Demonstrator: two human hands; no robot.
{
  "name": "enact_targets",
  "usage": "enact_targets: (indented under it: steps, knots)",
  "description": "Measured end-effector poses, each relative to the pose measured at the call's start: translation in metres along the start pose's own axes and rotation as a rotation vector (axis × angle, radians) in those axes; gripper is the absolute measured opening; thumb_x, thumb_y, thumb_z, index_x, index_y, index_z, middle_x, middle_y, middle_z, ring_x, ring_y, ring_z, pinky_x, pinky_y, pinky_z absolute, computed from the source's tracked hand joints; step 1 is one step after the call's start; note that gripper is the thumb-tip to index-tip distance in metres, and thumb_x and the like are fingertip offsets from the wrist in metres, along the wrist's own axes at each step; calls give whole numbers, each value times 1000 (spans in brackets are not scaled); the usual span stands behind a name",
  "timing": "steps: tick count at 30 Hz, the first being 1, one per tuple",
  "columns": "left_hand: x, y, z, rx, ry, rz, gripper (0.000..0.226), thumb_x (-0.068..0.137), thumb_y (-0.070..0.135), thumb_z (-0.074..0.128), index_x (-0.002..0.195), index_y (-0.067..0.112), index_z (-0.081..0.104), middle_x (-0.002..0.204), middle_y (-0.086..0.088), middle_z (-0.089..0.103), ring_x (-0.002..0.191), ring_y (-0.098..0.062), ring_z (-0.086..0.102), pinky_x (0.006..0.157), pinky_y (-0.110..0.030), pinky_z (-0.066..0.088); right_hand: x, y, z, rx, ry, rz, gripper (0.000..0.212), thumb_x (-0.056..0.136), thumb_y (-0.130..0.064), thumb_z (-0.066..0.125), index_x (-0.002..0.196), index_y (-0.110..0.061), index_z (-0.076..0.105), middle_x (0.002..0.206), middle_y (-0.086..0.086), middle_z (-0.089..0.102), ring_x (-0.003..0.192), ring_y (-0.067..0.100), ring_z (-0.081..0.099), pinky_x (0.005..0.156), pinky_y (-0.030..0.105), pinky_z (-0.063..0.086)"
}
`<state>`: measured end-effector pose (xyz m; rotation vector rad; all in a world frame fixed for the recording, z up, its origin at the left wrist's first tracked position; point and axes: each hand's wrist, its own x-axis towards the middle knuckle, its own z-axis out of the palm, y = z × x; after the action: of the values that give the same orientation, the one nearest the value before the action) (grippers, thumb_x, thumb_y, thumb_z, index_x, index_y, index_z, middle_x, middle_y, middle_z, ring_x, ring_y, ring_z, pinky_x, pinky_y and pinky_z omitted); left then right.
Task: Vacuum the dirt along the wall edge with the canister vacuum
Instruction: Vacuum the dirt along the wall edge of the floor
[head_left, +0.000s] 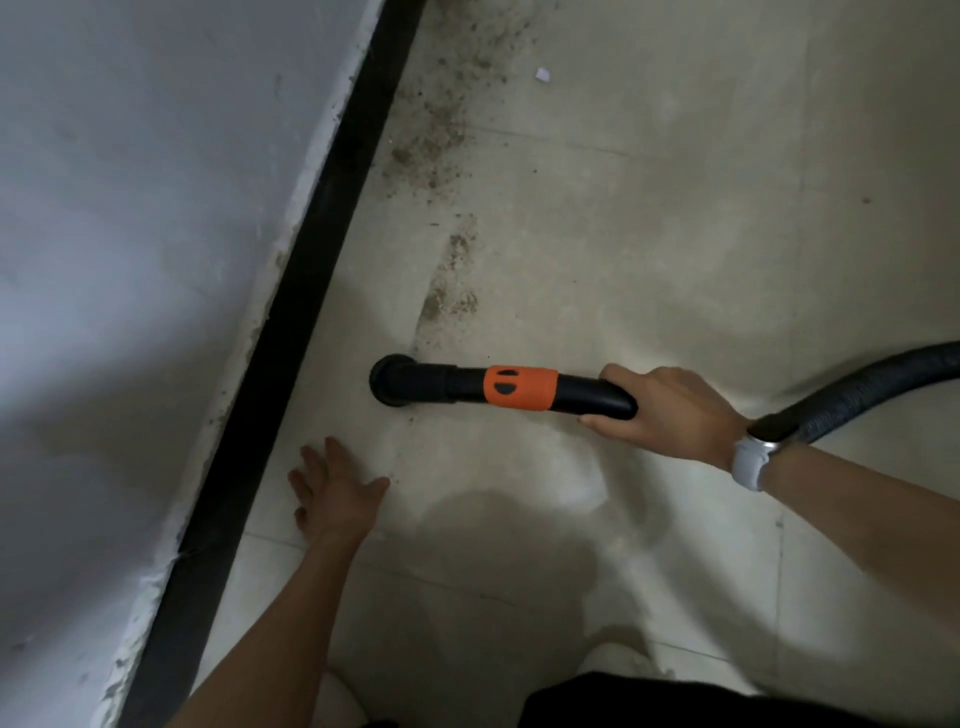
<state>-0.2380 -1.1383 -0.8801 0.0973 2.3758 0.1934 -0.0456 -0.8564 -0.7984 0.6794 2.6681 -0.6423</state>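
Observation:
A black vacuum wand with an orange band (519, 388) points left across the pale floor. Its round nozzle mouth (393, 380) rests on the floor a short way from the black skirting (291, 332) of the grey wall. My right hand (670, 410) grips the wand's rear end, a white watch on the wrist. The ribbed black hose (872, 387) curves off to the right edge. My left hand (335, 486) hovers with fingers spread, empty, just below the nozzle near the skirting. Brown dirt (447, 130) lies in patches along the wall beyond the nozzle. The canister is out of view.
A nearer dirt patch (452, 291) sits just above the nozzle. A small white scrap (543, 74) lies on the floor at the top. The grey wall (130, 234) fills the left side. My dark clothing and pale shoes show at the bottom edge.

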Motion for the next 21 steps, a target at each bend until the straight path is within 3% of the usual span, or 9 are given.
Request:
enact_targets:
  steps: [5,8,9,11,12,14,16,19,21]
  knots:
    - [-5,2,2,-22,22,6,91,89,37,62,152,22,-2,159,-3,-13,145,-30,-11,114,-55,13,-1,5,8,19,-92,-51,35,88,-50,52,102,-18,50,90,-1,59,70,16,49,59,27,29]
    - [-4,0,3,-25,13,6,91,90,36,61,152,23,-4,159,-3,-15,145,-30,-13,115,-55,12,2,-2,13,72,-89,-92,39,90,-37,54,124,-19,45,112,3,58,81,18,54,64,24,31]
    - [-4,0,3,-25,11,8,91,90,36,61,152,23,-4,159,-3,-15,145,-30,-13,115,-55,12,4,-5,14,50,-67,-115,52,90,-32,54,137,-23,36,119,3,56,87,21,57,66,25,33]
    - [-3,0,4,-22,11,13,91,90,36,61,152,23,-5,159,-3,-16,145,-30,-13,115,-55,12,9,-10,15,-101,-42,-178,81,89,-26,49,148,-38,-5,118,1,52,88,24,58,62,28,33]
    - [-2,-1,4,-20,11,13,91,90,36,60,152,23,-6,159,-3,-16,145,-30,-13,114,-55,12,11,-14,15,-189,-38,-217,91,89,-25,46,140,-44,-26,114,0,49,80,24,57,57,29,31]
    - [-2,-2,5,-6,16,15,91,91,37,59,152,23,-6,159,-3,-17,145,-30,-13,114,-56,12,16,-21,16,-301,-25,-270,97,88,-22,41,122,-51,-45,111,1,42,64,23,51,50,29,26]
    - [-2,-4,7,16,24,17,90,91,39,58,151,23,-7,158,-3,-18,145,-30,-13,114,-55,12,18,-29,16,-335,-26,-251,96,88,-18,40,124,-52,-42,110,2,39,62,21,46,50,28,26]
    - [-2,-4,7,31,23,21,89,92,41,56,151,23,-7,158,-3,-18,145,-30,-13,114,-54,13,23,-42,18,-359,17,-176,82,88,-16,43,147,-40,-8,109,3,39,70,20,42,54,30,29]
    - [-2,-3,7,29,24,19,88,92,40,56,151,24,-7,158,-3,-18,145,-30,-13,114,-54,12,27,-52,19,-423,19,-131,67,92,-28,47,147,-27,9,114,5,42,80,23,50,59,31,31]
